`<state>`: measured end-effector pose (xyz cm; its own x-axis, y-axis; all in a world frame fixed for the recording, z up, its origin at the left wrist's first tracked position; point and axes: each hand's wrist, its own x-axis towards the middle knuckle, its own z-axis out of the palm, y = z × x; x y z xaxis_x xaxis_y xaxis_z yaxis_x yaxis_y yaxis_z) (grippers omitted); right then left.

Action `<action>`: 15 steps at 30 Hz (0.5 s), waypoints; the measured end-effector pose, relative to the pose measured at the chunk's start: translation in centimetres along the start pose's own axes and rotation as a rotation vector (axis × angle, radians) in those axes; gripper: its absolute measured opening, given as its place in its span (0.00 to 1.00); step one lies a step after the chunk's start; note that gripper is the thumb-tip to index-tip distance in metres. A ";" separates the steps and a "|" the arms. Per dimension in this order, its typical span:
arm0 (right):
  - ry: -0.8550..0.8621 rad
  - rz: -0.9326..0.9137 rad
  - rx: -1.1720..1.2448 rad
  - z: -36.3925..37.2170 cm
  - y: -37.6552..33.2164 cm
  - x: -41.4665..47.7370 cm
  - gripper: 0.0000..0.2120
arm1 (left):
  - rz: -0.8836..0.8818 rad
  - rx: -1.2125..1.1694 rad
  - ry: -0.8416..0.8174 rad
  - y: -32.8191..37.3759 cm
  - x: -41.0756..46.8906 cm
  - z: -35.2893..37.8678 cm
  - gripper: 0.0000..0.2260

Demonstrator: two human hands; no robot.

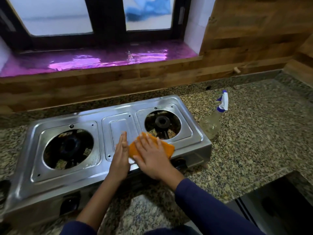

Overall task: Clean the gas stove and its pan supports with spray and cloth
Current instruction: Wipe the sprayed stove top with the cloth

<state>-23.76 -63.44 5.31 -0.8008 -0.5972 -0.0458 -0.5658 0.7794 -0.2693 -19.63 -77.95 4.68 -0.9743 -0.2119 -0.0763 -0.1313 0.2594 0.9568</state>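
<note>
A two-burner stainless steel gas stove (84, 119) stands on the granite counter, its pan supports off and both burner wells open. My right hand (152, 156) lies flat on an orange cloth (166, 147), pressing it onto the stove top near the front, between the centre panel and the right burner (162, 122). My left hand (120, 158) rests on its edge on the centre panel, fingers straight and together, just left of the cloth. A clear spray bottle (211, 124) with a white and purple trigger stands on the counter to the right of the stove.
The granite counter (254, 141) stretches right of the stove to a wooden wall. A wooden backsplash and a purple-lined window sill (101, 60) run behind. A dark opening (279, 200) drops off at the front right. Black stove knobs (179, 162) face me.
</note>
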 end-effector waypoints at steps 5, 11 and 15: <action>0.101 0.231 -0.030 -2.9 9.1 -3.1 0.32 | 0.009 0.000 0.021 0.5 -0.7 0.2 0.48; 0.082 0.426 -0.104 -4.0 14.6 -2.6 0.37 | -0.010 -0.002 0.046 0.9 -0.6 0.2 0.51; 0.106 0.336 -0.094 -2.3 9.9 -2.9 0.36 | -0.032 -0.022 0.082 0.8 -0.5 0.7 0.49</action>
<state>-27.54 -53.55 4.98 -0.9583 -0.2852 -0.0155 -0.2788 0.9458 -0.1666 -19.41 -77.02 5.27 -0.9514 -0.2962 -0.0844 -0.1571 0.2308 0.9602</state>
